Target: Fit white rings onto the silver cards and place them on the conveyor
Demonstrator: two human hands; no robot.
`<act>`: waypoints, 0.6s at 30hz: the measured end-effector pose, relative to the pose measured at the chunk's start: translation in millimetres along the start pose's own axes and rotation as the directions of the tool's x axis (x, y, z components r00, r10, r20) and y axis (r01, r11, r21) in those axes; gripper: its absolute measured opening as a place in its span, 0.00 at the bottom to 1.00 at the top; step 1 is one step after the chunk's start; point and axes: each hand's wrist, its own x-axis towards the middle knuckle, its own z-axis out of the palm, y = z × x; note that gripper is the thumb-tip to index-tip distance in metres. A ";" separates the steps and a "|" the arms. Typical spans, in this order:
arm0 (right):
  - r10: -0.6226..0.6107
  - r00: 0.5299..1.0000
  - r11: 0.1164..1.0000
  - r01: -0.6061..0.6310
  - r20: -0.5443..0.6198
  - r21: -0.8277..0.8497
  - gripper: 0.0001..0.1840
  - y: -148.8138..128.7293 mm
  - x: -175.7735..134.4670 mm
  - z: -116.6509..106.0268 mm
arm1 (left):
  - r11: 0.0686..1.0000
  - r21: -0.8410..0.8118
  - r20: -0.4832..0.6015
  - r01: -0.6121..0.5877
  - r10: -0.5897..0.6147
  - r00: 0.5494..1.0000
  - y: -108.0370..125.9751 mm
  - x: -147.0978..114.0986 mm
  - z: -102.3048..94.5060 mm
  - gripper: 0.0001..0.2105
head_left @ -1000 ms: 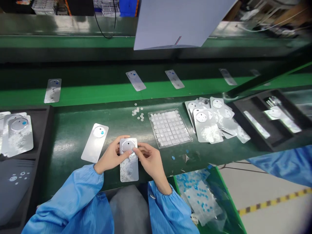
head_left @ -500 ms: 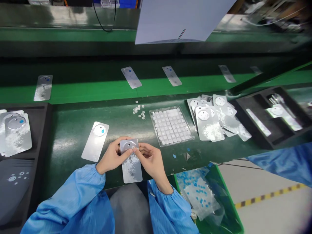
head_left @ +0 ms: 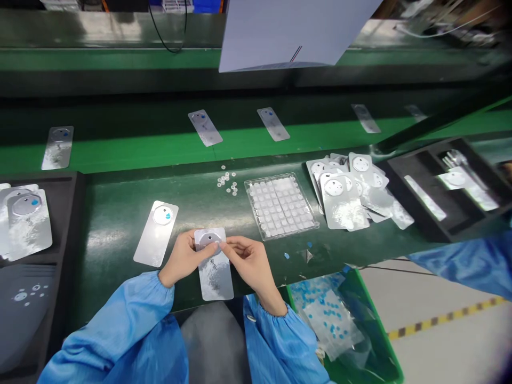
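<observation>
A silvery flat panel [head_left: 215,276] with rounded corners and a ring-shaped recess near its top sits between my hands at the bench edge. My left hand [head_left: 189,256] grips its left side, thumb lying across the face. From the right, my right hand [head_left: 247,260] has its thumb and finger pinched at the recess, against the left thumb tip; anything small between them is hidden. Left of them lies another panel [head_left: 154,240] with a blue dot in its round window. Small white rings [head_left: 227,178] are scattered beyond, beside a clear tray [head_left: 262,226] of white pieces.
Stacked panels [head_left: 344,205] lie at right, near a black partitioned tray [head_left: 430,194]. Another black tray [head_left: 76,213] holds panels at left. Several panels [head_left: 205,128] lie on the green conveyor [head_left: 140,152]. A green bin [head_left: 382,330] stands below; a co-worker's blue sleeve [head_left: 468,261] shows at right.
The panels on the conveyor have shifted left. My hands stay pinched at the recess of the held panel, nearly unmoved. The co-worker's sleeve has moved slightly.
</observation>
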 end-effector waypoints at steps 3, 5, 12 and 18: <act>-0.012 1.000 1.000 0.012 -0.010 -0.009 0.20 -0.1 -1.0 4.2 | 0.999 0.023 -0.021 -0.029 0.030 0.999 -3.9 -1.3 1.4 0.18; -0.021 1.000 1.000 0.020 -0.021 -0.020 0.19 0.3 -2.4 6.8 | 0.998 0.042 -0.021 -0.040 0.041 0.999 -5.5 -2.8 0.6 0.18; -0.020 1.000 0.999 0.020 0.010 -0.040 0.21 -2.4 0.6 5.5 | 1.000 -0.015 0.042 0.001 0.000 0.999 2.8 -3.1 -7.3 0.22; -0.017 0.998 0.999 0.020 0.061 -0.035 0.27 1.5 -0.4 -3.9 | 1.000 0.002 -0.070 0.007 -0.007 0.998 8.2 -0.5 -0.9 0.20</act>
